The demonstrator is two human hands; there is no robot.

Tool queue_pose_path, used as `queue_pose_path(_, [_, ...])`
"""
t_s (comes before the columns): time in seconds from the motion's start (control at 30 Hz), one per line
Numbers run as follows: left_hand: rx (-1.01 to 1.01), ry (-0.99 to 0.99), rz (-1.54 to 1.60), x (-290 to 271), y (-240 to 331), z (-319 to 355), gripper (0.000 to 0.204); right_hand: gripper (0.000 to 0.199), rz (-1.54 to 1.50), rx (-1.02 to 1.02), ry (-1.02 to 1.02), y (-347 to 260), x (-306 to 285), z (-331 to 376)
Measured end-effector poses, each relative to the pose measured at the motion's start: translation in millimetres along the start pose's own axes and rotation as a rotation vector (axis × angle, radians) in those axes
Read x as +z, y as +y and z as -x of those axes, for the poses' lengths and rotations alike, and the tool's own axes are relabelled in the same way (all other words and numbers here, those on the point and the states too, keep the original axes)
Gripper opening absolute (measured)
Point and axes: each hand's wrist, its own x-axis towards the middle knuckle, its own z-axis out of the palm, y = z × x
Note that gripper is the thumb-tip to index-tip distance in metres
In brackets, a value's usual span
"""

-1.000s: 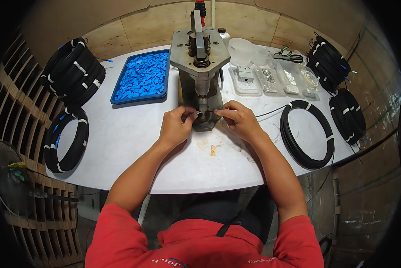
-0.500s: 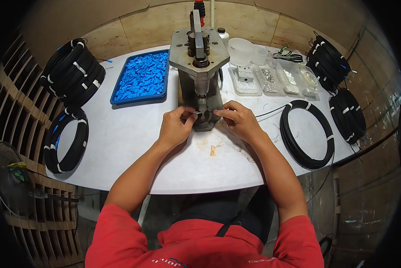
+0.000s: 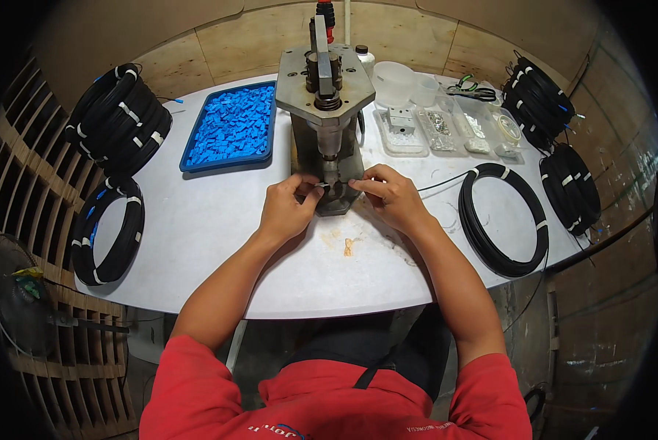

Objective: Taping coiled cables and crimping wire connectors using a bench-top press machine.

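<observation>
A metal bench press (image 3: 329,110) stands upright at the middle of the table, its narrow ram coming down between my fingertips. My left hand (image 3: 289,205) is closed, thumb and forefinger pinched at the left side of the ram's lower end. Whatever small piece is in that pinch is too tiny to make out. From the other side, my right hand (image 3: 393,194) pinches with thumb and forefinger close to the ram. A thin black cable (image 3: 444,182) runs from the cable coil (image 3: 473,229) on the right to behind this hand; its end is hidden.
At the back left sits a dark blue tray (image 3: 226,167) of small blue pieces. More taped black coils lie at far left (image 3: 120,121) and far right (image 3: 569,189). Clear boxes of small metal parts (image 3: 437,133), scissors (image 3: 483,93) and a white bottle (image 3: 366,59) stand right of the press.
</observation>
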Motion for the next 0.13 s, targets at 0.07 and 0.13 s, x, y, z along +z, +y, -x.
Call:
queue_pose_path(0.07, [-0.005, -0.004, 0.011, -0.2, -1.5, -0.1, 0.021, 0.046, 0.005, 0.000, -0.007, -0.9, -0.5, -0.4])
queue_pose_path(0.13, [0.027, 0.011, -0.005, 0.0, -3.7, 0.0, 0.025, 0.046, 0.008, -0.003, -0.005, -0.6, -0.1, -0.5])
